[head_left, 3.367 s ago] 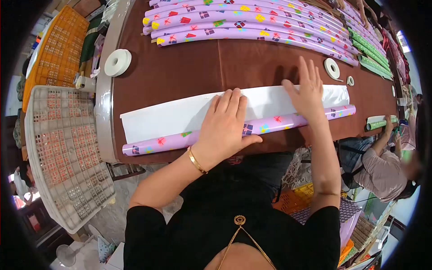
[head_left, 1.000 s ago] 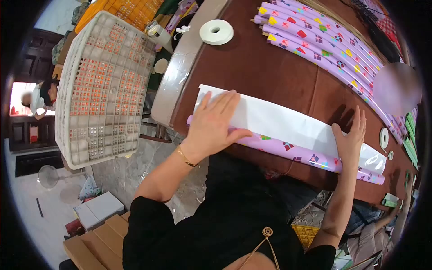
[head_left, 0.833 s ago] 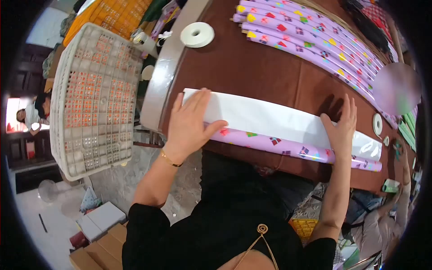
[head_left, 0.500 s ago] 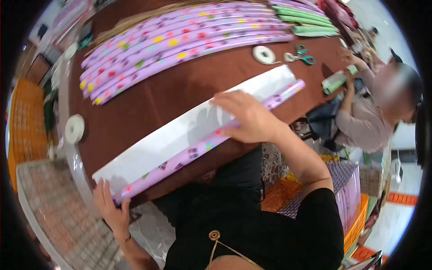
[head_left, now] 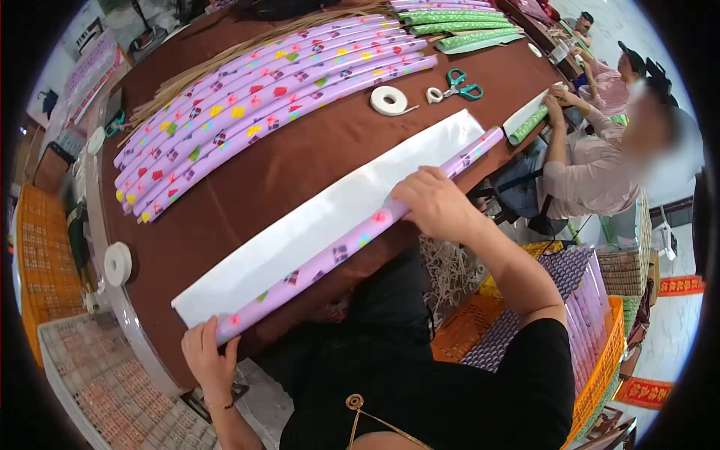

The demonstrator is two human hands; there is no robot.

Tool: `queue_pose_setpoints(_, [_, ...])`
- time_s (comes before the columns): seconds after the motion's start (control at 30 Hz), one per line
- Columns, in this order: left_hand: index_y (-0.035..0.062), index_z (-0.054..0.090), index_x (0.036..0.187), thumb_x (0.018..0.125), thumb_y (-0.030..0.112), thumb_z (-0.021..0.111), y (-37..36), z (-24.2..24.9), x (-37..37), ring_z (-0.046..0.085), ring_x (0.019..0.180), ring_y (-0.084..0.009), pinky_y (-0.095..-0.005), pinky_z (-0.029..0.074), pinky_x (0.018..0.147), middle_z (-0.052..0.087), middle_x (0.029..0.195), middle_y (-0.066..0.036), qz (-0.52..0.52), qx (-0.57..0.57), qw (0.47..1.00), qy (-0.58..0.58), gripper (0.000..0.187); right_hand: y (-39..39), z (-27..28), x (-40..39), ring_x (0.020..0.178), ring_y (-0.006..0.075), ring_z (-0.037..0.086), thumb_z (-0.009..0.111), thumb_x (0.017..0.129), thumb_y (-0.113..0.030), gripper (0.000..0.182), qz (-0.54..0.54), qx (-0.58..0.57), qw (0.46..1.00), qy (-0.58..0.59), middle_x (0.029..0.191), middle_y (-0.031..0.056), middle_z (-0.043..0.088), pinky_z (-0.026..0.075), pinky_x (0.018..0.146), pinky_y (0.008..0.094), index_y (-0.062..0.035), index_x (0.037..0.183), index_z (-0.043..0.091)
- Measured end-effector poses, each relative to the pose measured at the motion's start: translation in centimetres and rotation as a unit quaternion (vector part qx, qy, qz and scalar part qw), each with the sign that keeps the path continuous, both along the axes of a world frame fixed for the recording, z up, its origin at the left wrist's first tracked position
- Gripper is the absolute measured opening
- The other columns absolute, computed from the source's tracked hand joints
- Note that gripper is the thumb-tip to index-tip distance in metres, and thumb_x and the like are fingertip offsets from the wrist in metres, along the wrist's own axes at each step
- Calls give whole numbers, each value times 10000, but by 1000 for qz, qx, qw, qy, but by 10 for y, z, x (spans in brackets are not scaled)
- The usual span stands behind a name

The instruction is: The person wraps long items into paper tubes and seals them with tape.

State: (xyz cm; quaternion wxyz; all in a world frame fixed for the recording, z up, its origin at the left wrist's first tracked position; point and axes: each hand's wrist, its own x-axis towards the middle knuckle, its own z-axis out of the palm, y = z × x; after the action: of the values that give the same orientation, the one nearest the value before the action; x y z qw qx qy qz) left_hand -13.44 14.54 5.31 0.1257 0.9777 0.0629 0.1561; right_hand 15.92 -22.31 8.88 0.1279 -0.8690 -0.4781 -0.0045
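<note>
A patterned purple roll of wrapping paper [head_left: 341, 249] lies slantwise along the table's near edge. Its unrolled part shows a white underside [head_left: 315, 210] spread flat on the far side. My left hand [head_left: 208, 356] is closed around the roll's left end, thumb on the near side and fingers over the far side. Farther right, my right hand [head_left: 437, 206] curls over the roll from above. The roll's right end sticks out beyond that hand. Both palms are hidden.
Finished-looking purple rolls [head_left: 270, 105] and green rolls [head_left: 457, 34] lie at the back of the brown table [head_left: 247, 199]. White tape [head_left: 388, 100], teal scissors [head_left: 461, 86] and another tape roll [head_left: 118, 264] lie around. A co-worker [head_left: 592, 157] handles green paper [head_left: 529, 124] at right.
My right hand has drawn back from the white underside onto the roll, its fingers now curled over it. My left hand stays at the left end. The whole view has shifted slightly.
</note>
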Motion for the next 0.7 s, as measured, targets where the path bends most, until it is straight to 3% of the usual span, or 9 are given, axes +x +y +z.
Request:
queue_pose_setpoints(0.1, [18,630,1150,719,142,808,-10,7,16,598,965,-360,-450,450,848,648,1034,-155,-26,6,1000,-16,482,-8,-17,20,1067,353,590,679,693,-38,367,-53,-6,998,-16,1062,134,648,443,954,467,-55,1056,627])
queue_pose_setpoints(0.13, [32,628,1146,729,147,798,-16,12,21,610,958,-341,-440,457,838,653,1039,-138,-30,5,999,-16,465,-1,-5,19,1048,371,597,647,702,-32,347,-94,-69,993,-23,1069,150,652,463,919,473,-48,1048,634])
queue_pose_setpoints(0.17, [47,622,1159,745,162,783,-16,9,23,614,968,-318,-435,462,835,655,1029,-115,-31,5,999,-13,459,-1,-10,21,1046,379,596,617,709,-25,330,-76,-49,994,-67,1075,158,654,464,912,480,-41,1038,630])
queue_pose_setpoints(0.23, [48,616,1189,759,169,768,-19,7,22,596,1007,-315,-439,444,902,642,1084,-113,-16,-37,999,4,473,10,-4,14,1137,396,549,558,719,26,472,-73,-53,994,-60,1227,192,600,430,989,470,-26,1187,600])
queue_pose_setpoints(0.3, [84,595,1233,755,223,776,-23,9,19,562,1049,-292,-441,430,919,577,1134,-89,15,-10,1000,3,530,36,0,11,1225,412,506,502,742,77,576,-42,0,998,47,1328,218,538,387,1071,465,-18,1308,545])
queue_pose_setpoints(0.37, [99,557,1302,759,292,778,-24,10,16,540,1013,-284,-438,414,943,541,1108,-82,27,-6,1000,7,617,85,6,-2,1248,398,496,525,800,55,518,5,56,993,101,1341,210,535,389,1074,446,-22,1312,541])
queue_pose_setpoints(0.5, [83,538,1320,768,309,773,-22,10,18,535,1011,-283,-439,400,964,549,1096,-83,20,7,1000,16,641,195,4,-39,1235,381,512,610,854,-37,402,155,101,972,149,1303,194,569,416,1047,424,-16,1255,588])
queue_pose_setpoints(0.7, [53,533,1312,758,349,783,-13,12,8,538,1079,-294,-434,397,986,573,1147,-104,82,-21,995,-53,675,306,-5,-88,1051,338,590,670,834,-121,318,238,49,962,122,1065,154,636,465,921,452,-16,1134,646])
